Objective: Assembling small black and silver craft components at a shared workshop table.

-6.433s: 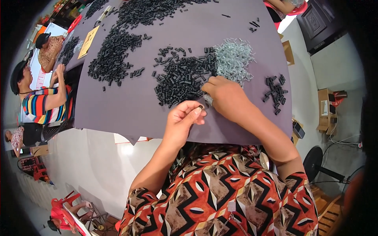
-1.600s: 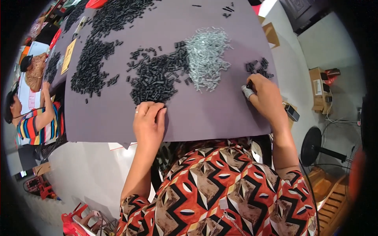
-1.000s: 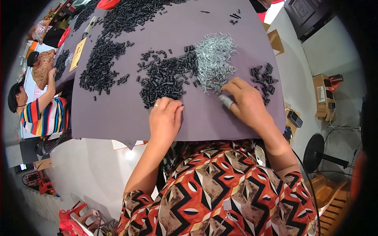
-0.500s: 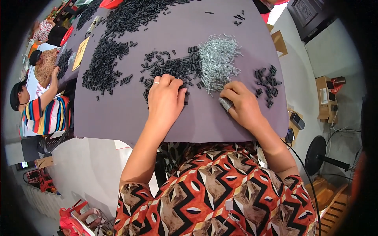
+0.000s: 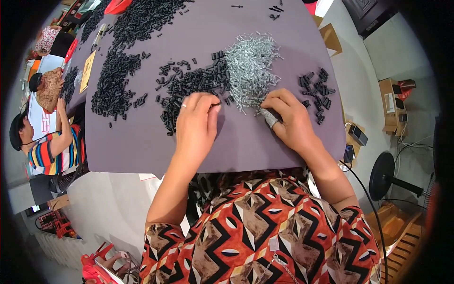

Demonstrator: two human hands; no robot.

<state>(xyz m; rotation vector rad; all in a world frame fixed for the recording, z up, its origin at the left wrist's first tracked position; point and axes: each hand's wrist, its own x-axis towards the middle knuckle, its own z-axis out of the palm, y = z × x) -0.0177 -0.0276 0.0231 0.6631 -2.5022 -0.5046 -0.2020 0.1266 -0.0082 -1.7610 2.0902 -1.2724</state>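
My left hand [image 5: 197, 120], a ring on one finger, is closed at the near right edge of a heap of small black plastic tubes [image 5: 189, 85]. A dark piece, apparently one such tube, shows between its thumb and forefinger. Against that heap on the right lies a pile of small silvery metal springs [image 5: 253, 66]. My right hand [image 5: 294, 120] is at the pile's near right edge, its thumb and fingers drawn together. Grey wrapping [image 5: 270, 117] covers one of its digits. What its fingertips hold is too small to make out.
A smaller group of black pieces [image 5: 317, 92] lies to the right. Larger black heaps [image 5: 113, 85] spread along the left and far side, near a red basin [image 5: 117, 5]. Co-workers sit at the left, one in a striped shirt [image 5: 54, 149]. A fan [image 5: 382, 176] stands right.
The view has shifted, so the heaps appear farther left. My left hand has come off the heap toward its near right edge, with a dark piece now at its fingertips. My right hand stays by the springs.
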